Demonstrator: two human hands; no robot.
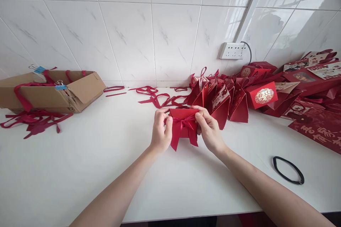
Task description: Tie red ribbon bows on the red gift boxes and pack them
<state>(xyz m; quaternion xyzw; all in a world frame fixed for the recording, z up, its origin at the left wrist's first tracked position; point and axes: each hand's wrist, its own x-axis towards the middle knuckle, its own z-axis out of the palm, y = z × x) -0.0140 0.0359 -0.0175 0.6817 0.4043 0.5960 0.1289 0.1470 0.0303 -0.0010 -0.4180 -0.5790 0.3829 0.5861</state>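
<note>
1. Black loop (288, 171): on table (202, 184), nearer and right of red box (182, 113).
2. Left hand (161, 130): closed on red box's left end.
3. Right hand (210, 131): gripping its right end.
4. Red box: between both hands, ribbon bow (182, 123) across front.
5. Gift boxes (239, 106): right of red box, beyond.
6. Cardboard box (87, 92): well left, ribbon over rim.
7. Socket (232, 50): on wall, behind red box, rightward.

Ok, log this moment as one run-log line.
left hand: holding left side of red box | right hand: holding its right side | ribbon: tied in bow across box | black loop: on table
</note>
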